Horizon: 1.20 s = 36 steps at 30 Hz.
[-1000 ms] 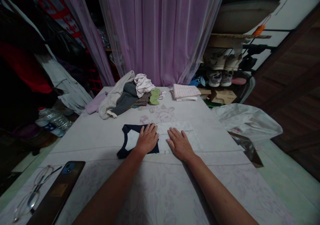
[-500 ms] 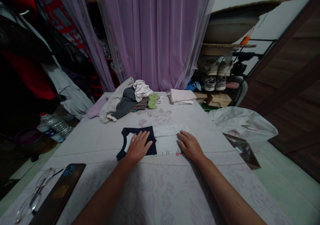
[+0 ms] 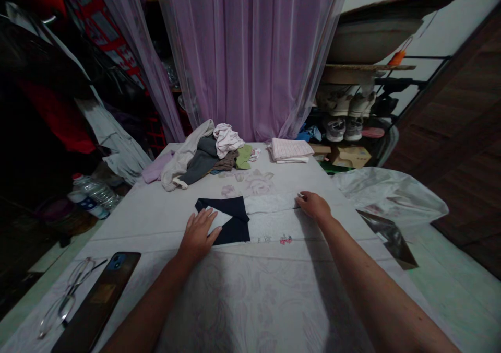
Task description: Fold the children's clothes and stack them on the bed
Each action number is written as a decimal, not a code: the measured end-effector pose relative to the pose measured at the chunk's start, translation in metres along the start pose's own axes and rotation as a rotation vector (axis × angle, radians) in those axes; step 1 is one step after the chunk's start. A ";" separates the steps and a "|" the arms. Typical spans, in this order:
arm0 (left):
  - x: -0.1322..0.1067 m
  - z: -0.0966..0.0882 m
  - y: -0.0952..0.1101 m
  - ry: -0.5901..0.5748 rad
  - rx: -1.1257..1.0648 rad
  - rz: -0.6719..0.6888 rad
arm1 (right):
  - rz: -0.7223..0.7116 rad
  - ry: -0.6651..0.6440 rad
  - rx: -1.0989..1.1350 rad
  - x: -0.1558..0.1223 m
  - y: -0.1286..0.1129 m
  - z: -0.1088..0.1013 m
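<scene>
Pressing our open left hand (image 3: 198,235) flat on the soft navy cloth (image 3: 235,231), we lay our open right hand (image 3: 314,207) on the limp white fabric (image 3: 272,222) beside it. Both look light and floppy, best taken by their edges.

Navy cloth (image 3: 235,230) partly under L hand (image 3: 198,235) — phone (image 3: 99,301) cut off at bottom edge

My left hand (image 3: 198,235) lies palm down, spread open; my right hand (image 3: 314,207) sits farther forward, palm down, loosely curled. My left forearm (image 3: 151,290) and right forearm (image 3: 370,282) are bare, both extended forward.
</scene>
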<state>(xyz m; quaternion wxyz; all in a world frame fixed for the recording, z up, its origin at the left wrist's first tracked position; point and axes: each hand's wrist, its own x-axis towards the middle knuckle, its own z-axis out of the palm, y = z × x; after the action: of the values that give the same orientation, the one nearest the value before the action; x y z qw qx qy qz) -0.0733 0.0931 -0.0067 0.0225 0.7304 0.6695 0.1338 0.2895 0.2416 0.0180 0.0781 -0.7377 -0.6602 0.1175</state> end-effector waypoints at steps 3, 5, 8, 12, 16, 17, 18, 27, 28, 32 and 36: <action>0.021 0.000 0.034 -0.032 -0.034 0.098 | 0.122 -0.054 -0.002 -0.006 -0.005 -0.005; 0.033 0.001 0.059 -0.070 -0.058 0.142 | 0.155 -0.085 -0.010 -0.011 -0.007 -0.007; 0.045 0.005 0.089 -0.114 -0.090 0.202 | 0.174 -0.109 -0.016 -0.016 -0.010 -0.009; 0.050 0.014 0.107 -0.135 -0.100 0.231 | 0.177 -0.168 -0.020 -0.017 -0.012 -0.010; 0.048 0.023 0.110 -0.152 -0.094 0.199 | 0.153 -0.187 -0.011 -0.019 -0.011 -0.008; 0.048 0.024 0.110 -0.148 -0.093 0.193 | 0.148 -0.174 -0.010 -0.021 -0.011 -0.007; 0.047 0.025 0.110 -0.142 -0.094 0.189 | 0.142 -0.148 -0.012 -0.023 -0.012 -0.006; 0.046 0.032 0.110 -0.095 -0.068 0.195 | 0.174 -0.011 0.035 -0.035 -0.019 0.004; 0.046 0.032 0.110 -0.092 -0.063 0.197 | 0.179 -0.043 0.059 -0.032 -0.018 0.005; 0.046 0.032 0.110 -0.107 -0.056 0.207 | 0.200 -0.122 0.252 -0.017 -0.009 0.007; 0.048 0.032 0.110 -0.122 -0.055 0.208 | 0.249 -0.115 0.437 -0.011 -0.007 0.008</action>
<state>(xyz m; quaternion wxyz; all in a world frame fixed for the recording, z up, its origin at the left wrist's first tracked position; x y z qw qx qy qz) 0.0438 0.1335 -0.0067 0.0692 0.8016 0.5837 0.1091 0.2799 0.2306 0.0132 0.1831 -0.7711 -0.5264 0.3077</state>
